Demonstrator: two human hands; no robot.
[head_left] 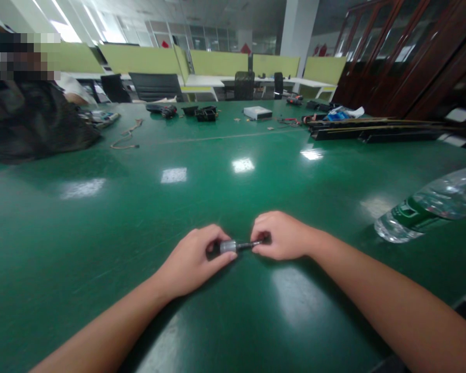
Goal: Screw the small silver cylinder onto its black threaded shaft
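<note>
Left hand (196, 257) pinches the silver-collared tool (228, 246) — right hand (284, 236) pinches its thin shaft (245, 245), just right of that grip. Best kept level, both ends in line.

Bright light (66, 31) at upper left, white glare (243, 165) across green tabletop (116, 223), slight blur.

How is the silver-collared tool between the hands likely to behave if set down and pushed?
The silver-collared tool will probably feel stiff: its straight shaft runs from the left hand to the right hand. Its rounded body could roll on the glossy green tabletop. Metallic sheen hints at some heft for its size.
</note>
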